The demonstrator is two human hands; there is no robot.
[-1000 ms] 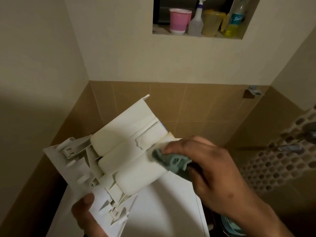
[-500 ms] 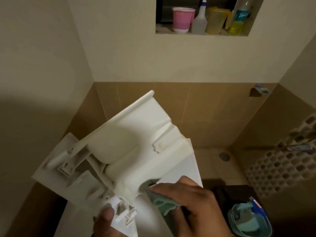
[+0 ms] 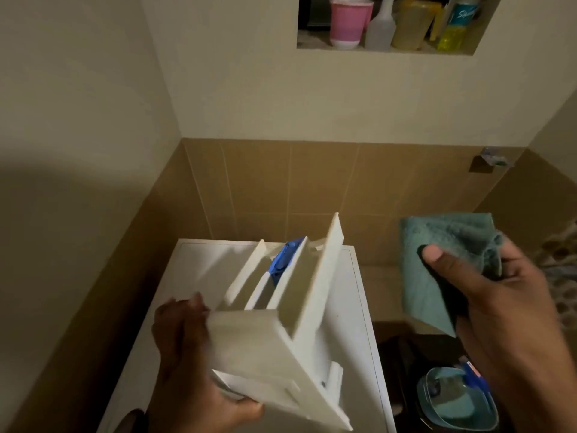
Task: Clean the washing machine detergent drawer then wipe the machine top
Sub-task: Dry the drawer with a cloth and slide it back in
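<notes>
Two hands, left (image 3: 190, 364) and right (image 3: 499, 295); one white drawer (image 3: 281, 332) with one blue insert (image 3: 282, 260); one teal cloth (image 3: 437, 260); one washing machine (image 3: 193, 270); apparently four containers (image 3: 346, 23) on the shelf (image 3: 384, 50); one teal basin (image 3: 459, 401).

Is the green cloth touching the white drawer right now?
No, the right hand holds the green cloth up in the air, off to the side of the drawer, with a clear gap between them.
</notes>
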